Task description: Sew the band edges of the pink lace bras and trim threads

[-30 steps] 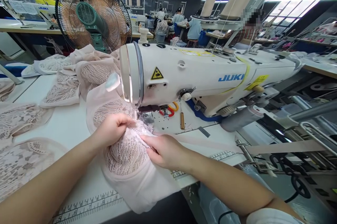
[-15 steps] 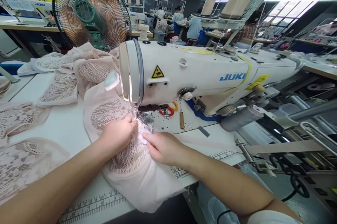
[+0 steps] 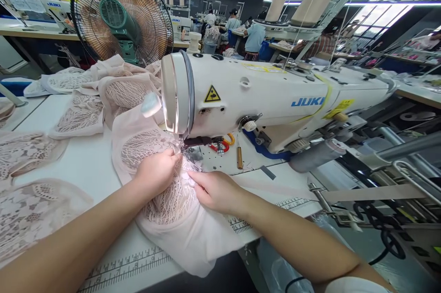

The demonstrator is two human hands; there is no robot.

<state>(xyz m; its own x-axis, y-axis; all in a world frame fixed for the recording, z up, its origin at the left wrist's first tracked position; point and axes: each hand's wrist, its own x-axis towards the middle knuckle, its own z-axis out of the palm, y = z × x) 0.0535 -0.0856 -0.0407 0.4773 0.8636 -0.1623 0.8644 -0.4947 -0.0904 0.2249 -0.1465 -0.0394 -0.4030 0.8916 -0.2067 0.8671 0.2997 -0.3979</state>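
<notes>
We pinch the pink lace piece (image 3: 168,201) with both hands just short of the presser foot (image 3: 188,151): the left hand (image 3: 156,172) bunched on its edge beside the needle, the right hand (image 3: 215,189) pressing it flat on the near side. Feeding it well, we judge, means keeping that edge taut and fingertips clear. Beyond our grip, the sewing machine (image 3: 275,95) reads JUKI, with a yellow warning triangle (image 3: 212,95).

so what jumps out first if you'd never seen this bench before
The big white sewing machine fills the middle. Under its needle end, the left hand and right hand press on pale pink lace fabric. A large fan stands at back left.
</notes>
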